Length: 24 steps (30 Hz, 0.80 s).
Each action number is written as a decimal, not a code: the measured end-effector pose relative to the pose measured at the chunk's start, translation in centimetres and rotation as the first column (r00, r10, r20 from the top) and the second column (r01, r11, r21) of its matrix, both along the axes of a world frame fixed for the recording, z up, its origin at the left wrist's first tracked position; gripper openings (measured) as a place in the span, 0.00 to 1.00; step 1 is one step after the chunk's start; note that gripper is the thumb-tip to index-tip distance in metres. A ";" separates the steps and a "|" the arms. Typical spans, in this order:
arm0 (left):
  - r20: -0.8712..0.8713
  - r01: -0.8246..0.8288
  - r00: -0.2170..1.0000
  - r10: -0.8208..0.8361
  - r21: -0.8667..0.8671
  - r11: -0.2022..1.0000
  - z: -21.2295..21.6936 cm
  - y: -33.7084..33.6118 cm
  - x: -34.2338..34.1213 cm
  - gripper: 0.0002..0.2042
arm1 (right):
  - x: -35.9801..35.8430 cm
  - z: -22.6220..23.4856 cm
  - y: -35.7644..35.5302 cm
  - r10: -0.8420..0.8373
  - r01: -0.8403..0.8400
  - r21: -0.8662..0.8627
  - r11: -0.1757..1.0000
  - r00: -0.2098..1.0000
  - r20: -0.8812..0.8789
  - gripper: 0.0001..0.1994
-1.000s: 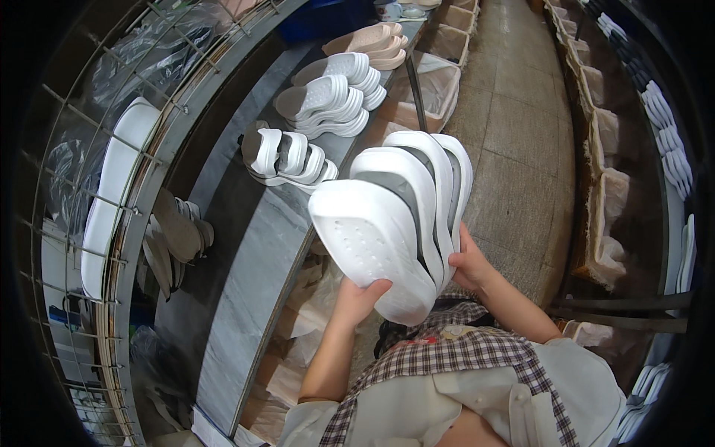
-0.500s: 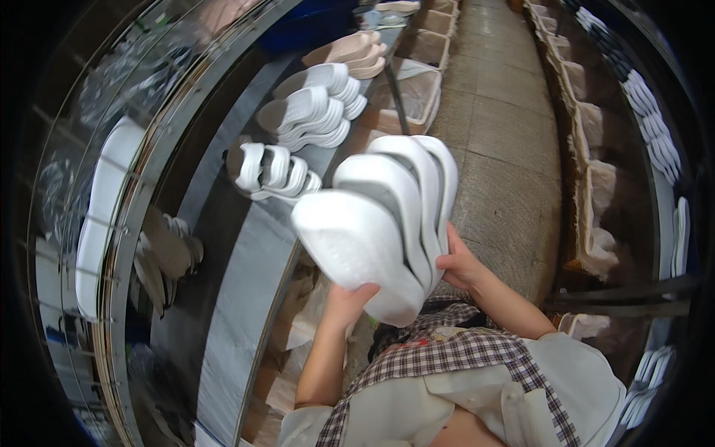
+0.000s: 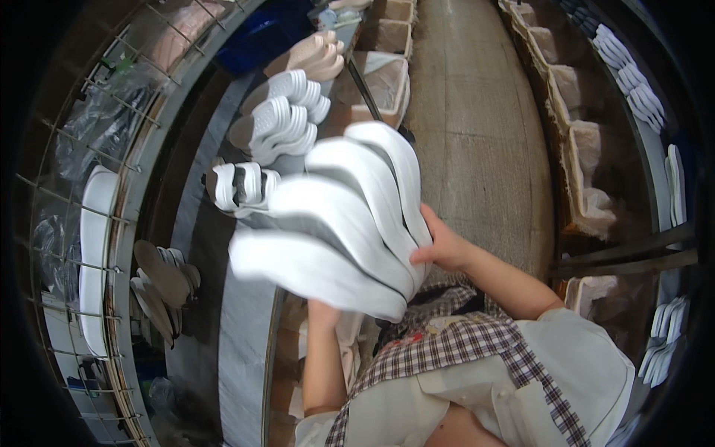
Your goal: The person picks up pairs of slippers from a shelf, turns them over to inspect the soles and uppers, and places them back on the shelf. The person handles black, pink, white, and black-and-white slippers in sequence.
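Observation:
A fanned stack of several white shoe soles is held in front of me, the nearest one blurred at its left end. My right hand grips the narrow right ends, thumb pressed on the outer sole. My left hand is under the near sole, and its fingers are hidden behind it. On the grey bench to the left stand rows of white soles, a small group of white soles and several pale pink soles.
A long grey bench runs along my left, beside a wire rack with plastic bags. Lined bins stand beyond the bench. Across the stone-tiled aisle are more lined boxes and a shelf with white soles.
The stack has swung left and fanned wider, its near sole tilting flatter. My left thumb, visible on the near sole before, is now hidden. The view has shifted slightly.

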<state>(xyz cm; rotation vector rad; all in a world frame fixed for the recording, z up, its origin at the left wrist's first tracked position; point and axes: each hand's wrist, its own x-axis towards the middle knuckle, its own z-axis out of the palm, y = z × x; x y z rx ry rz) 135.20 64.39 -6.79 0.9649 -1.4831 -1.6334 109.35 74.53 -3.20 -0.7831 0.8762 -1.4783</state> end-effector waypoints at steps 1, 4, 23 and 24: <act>0.107 0.021 0.994 0.003 -0.225 0.974 0.8 0.0 -0.5 0.25 | 0.2 0.2 0.1 -0.027 0.026 0.031 0.999 0.998 0.048 0.56; 0.101 0.118 0.990 -0.099 -0.201 0.973 4.6 -0.8 -1.8 0.28 | 0.6 0.6 0.3 -0.037 0.007 0.161 0.987 0.982 0.186 0.52; -0.248 0.324 0.943 -0.223 0.840 0.435 0.2 -3.5 -6.8 0.24 | 1.5 -2.6 3.1 -0.183 -0.260 0.597 0.759 0.795 0.578 0.29; -0.231 0.315 0.944 -0.234 0.839 0.444 0.3 -3.4 -6.7 0.24 | 1.6 -2.6 3.2 -0.193 -0.260 0.608 0.751 0.793 0.577 0.29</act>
